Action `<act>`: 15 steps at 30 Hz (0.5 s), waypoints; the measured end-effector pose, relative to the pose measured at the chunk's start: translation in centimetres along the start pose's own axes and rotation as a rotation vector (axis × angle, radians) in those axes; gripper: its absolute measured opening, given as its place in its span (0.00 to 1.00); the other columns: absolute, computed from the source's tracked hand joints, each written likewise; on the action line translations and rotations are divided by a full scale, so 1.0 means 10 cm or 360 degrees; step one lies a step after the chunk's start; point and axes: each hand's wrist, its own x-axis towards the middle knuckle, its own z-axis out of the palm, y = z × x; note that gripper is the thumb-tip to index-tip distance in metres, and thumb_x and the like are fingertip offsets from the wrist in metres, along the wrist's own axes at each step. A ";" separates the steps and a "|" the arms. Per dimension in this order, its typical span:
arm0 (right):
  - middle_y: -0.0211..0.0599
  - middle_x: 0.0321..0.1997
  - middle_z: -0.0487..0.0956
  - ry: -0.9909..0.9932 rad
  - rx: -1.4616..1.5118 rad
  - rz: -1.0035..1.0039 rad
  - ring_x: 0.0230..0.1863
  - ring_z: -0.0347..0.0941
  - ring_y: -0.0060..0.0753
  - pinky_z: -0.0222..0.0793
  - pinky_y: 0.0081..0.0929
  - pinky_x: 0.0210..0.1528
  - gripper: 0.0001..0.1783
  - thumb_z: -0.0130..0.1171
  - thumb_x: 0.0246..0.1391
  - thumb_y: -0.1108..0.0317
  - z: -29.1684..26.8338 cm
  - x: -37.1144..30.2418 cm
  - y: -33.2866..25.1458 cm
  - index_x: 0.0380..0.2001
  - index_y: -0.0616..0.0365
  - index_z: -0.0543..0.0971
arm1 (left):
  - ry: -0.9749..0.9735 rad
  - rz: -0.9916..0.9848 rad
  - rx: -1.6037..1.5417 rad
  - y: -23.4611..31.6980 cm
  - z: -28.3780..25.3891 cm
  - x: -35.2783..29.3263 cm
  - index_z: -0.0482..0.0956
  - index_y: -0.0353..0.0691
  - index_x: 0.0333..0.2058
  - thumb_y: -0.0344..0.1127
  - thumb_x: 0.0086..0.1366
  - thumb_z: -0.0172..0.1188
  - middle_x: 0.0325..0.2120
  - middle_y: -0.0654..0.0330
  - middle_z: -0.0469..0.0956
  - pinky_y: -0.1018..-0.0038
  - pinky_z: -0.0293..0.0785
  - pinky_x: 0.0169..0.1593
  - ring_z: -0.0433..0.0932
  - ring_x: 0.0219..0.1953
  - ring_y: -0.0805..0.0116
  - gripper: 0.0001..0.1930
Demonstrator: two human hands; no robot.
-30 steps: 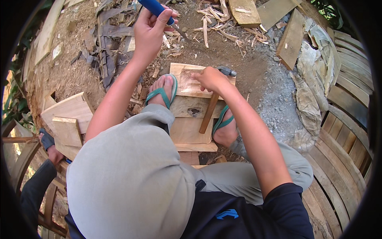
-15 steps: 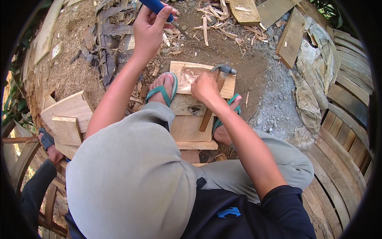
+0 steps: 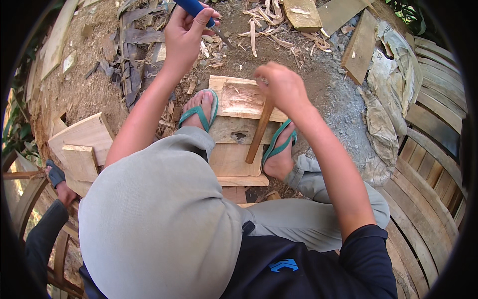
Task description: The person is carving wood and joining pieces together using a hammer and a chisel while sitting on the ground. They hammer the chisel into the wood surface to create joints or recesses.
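My left hand (image 3: 183,35), raised at the upper left of the board, is closed round the blue handle of a chisel (image 3: 193,6). The chisel's metal blade points down and to the right, above the ground. A pale wooden board (image 3: 224,107) with a rough hollow cut into its face lies between my sandalled feet. My right hand (image 3: 286,87) is over the board's right end, fingers loosely bent and apart, slightly blurred, with nothing visible in them. Beneath it lies a hammer (image 3: 260,132), its wooden handle slanting toward me; its head is hidden behind the hand.
More planks (image 3: 236,159) lie under the board. Wood shavings (image 3: 266,30) litter the ground beyond. Offcuts (image 3: 82,159) stand at left, near another person's sandalled foot (image 3: 56,174). At right are a crumpled sack (image 3: 386,107) and a slatted wooden structure (image 3: 423,199).
My right hand has lifted away from the hollow, moving up and right over the hammer head. Loose chips in the hollow are fewer. My left hand with the chisel stays nearly still.
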 end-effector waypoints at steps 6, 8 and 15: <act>0.32 0.31 0.86 -0.0281 -0.0556 -0.0047 0.41 0.81 0.38 0.72 0.37 0.42 0.03 0.66 0.48 0.69 0.87 -0.28 -0.11 0.29 0.49 0.84 | 0.0136 -0.0146 -0.0109 0.06 0.10 -0.02 0.75 0.39 0.45 0.41 0.75 0.60 0.34 0.63 0.82 0.78 0.81 0.36 0.82 0.36 0.77 0.11; 0.31 0.27 0.85 -0.0165 -0.0623 -0.0105 0.39 0.81 0.37 0.69 0.34 0.40 0.03 0.66 0.49 0.69 0.99 -0.29 -0.05 0.29 0.48 0.85 | 0.0143 -0.0158 -0.0085 0.06 0.07 -0.03 0.75 0.39 0.45 0.41 0.75 0.60 0.35 0.63 0.82 0.78 0.81 0.36 0.82 0.36 0.77 0.11; 0.29 0.25 0.84 -0.0258 -0.0794 -0.0197 0.37 0.79 0.33 0.63 0.33 0.38 0.02 0.66 0.44 0.69 1.00 -0.29 -0.03 0.23 0.48 0.85 | 0.0077 -0.0074 -0.0011 0.03 0.01 -0.03 0.75 0.39 0.48 0.45 0.75 0.59 0.39 0.60 0.84 0.75 0.83 0.39 0.84 0.41 0.71 0.14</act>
